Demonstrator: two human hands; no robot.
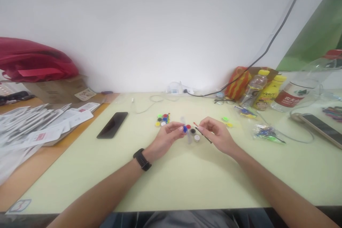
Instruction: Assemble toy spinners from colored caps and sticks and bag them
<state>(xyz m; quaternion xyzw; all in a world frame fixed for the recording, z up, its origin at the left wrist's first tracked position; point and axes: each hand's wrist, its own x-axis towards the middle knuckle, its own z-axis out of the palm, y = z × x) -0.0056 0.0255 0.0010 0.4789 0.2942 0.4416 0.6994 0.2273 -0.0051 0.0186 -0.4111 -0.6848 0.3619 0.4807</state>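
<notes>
My left hand (172,137), with a black watch on its wrist, pinches a small round blue plastic piece (185,128). Opposite it, my right hand (215,133) has thumb and fingers closed on thin plastic sticks, a black one (205,136) and one with a red tip (195,124). Between the hands lie a red disc (188,127), a black disc (193,131) and a white disc (197,138), along with a clear plastic strip or bag (190,138). Just beyond my left hand is a cluster of coloured discs (159,119) with several sticks (168,118) beside it.
A black phone (112,125) lies at the left, near stacked paper packets (40,128). At the right are green and yellow discs (227,122), bagged plastic pieces (268,133), bottles (255,87) and a second phone (322,128). A power strip (175,88) sits against the wall.
</notes>
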